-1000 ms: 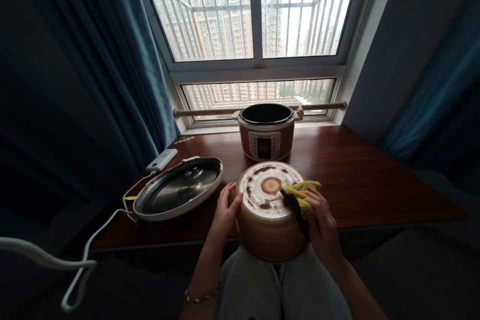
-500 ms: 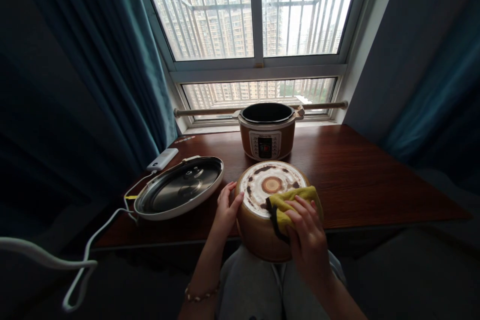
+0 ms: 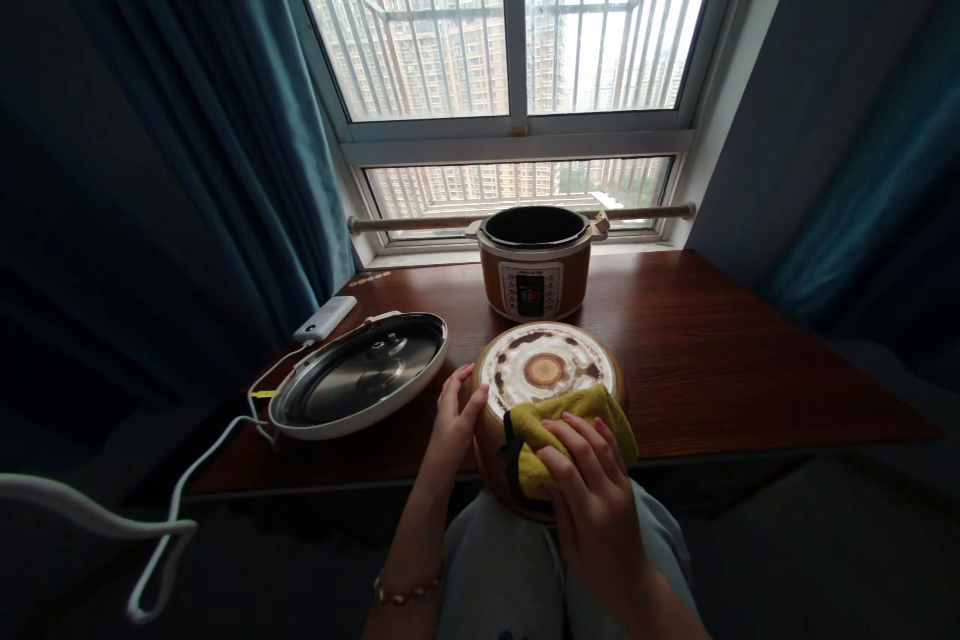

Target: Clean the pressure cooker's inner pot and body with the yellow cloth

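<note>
My right hand [image 3: 592,490] is closed over a folded yellow cloth [image 3: 559,408] with dark trim, and the cloth lies against the near edge of the upturned pot [image 3: 547,370]. My left hand [image 3: 450,425] holds the left side of this pot, with thumb and fingers curved against its wall; how firm the grip is, I cannot tell. The pot is golden-brown, its stained pale base faces up, and its lower part comes over the front edge of the wooden surface [image 3: 690,360], above the grey trousers [image 3: 487,570]. Whether it rests on the surface or on the lap, I cannot tell.

To the left, near my left hand, the cooker lid [image 3: 367,380] lies with its inner side up, so the room for moving is narrow there. A white cable [image 3: 187,470] runs beside it to a white box [image 3: 325,318]. On the right I have wider room, up to the slanting side edge. Just behind the pot stands the cooker [image 3: 532,290], upright and without its lid. Behind it are a rail [image 3: 652,213] and a barred window [image 3: 442,50].
</note>
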`<action>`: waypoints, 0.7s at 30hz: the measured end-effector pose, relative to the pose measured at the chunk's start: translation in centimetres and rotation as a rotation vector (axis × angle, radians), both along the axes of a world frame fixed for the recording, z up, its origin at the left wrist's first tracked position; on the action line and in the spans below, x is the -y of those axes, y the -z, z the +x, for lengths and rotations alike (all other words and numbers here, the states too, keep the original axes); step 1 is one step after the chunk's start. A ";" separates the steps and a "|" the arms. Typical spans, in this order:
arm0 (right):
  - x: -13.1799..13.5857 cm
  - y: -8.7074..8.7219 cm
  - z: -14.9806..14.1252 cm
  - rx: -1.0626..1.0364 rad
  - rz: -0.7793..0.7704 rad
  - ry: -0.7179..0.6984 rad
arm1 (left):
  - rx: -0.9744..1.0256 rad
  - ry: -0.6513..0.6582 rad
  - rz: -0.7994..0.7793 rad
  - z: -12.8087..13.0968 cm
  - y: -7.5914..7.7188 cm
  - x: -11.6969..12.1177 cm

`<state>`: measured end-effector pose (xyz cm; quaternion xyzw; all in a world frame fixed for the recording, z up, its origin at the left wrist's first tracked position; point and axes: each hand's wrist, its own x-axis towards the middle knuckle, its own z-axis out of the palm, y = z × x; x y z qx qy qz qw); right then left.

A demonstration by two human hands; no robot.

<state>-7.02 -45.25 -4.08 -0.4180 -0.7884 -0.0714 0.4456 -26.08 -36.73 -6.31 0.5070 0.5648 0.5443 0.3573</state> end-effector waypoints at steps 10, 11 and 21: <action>-0.9 0.2 1.6 -0.026 -0.007 -0.037 | -0.008 0.028 -0.004 -0.1 0.0 -0.2; -1.3 0.3 2.2 -0.063 -0.009 -0.031 | -0.008 0.027 -0.001 -0.1 0.0 -0.2; -10.2 2.1 8.0 -0.755 -0.462 -0.102 | -0.013 0.026 0.006 -0.2 0.3 -0.2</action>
